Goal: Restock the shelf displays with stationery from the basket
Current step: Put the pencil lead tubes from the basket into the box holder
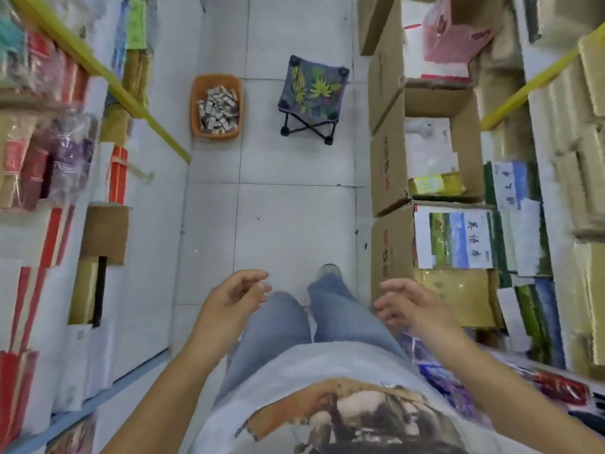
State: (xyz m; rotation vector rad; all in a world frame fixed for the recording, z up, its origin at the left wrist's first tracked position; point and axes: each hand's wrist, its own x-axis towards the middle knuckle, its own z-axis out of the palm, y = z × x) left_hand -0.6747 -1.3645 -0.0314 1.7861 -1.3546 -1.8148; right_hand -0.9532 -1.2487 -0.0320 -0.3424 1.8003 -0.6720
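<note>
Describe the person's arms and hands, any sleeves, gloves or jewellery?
Both the left hand and right hand are bare, with no gloves, rings or watch visible. The forearms are uncovered; no sleeves reach them. Clothing: pale printed T-shirt, blue jeans.

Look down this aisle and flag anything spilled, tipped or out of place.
Nothing stands out. The orange basket sits upright on the floor with its small packs heaped inside, none spilled; the folding stool stands upright beside it.

No legible txt; red print on cardboard boxes [383, 158] too blurry.
</note>
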